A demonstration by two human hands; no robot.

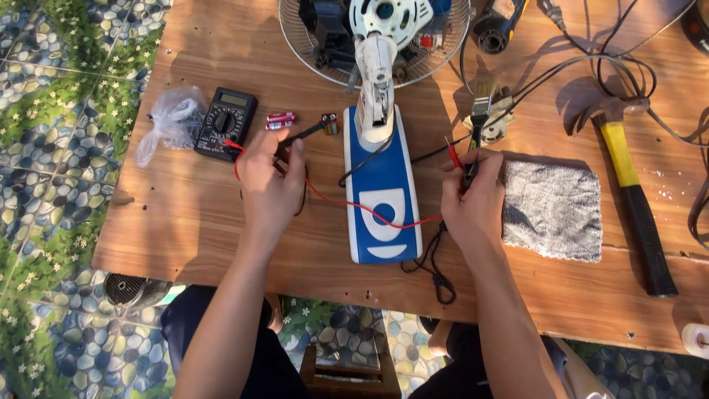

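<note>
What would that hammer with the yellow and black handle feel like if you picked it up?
The hammer would probably feel top-heavy, since its metal head sits at one end of a long handle. It looks stiff throughout. Lying flat on the table, it seems unlikely to roll.

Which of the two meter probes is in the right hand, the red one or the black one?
The red probe, its tip poking up above the right hand. The black probe is held by the left hand.

A matt wooden table [185,214] bore a glossy blue-and-white plastic fan base [382,192], a rough grey cloth [552,209], a crinkled clear plastic bag [171,118] and a matt black plastic multimeter [226,122].
</note>
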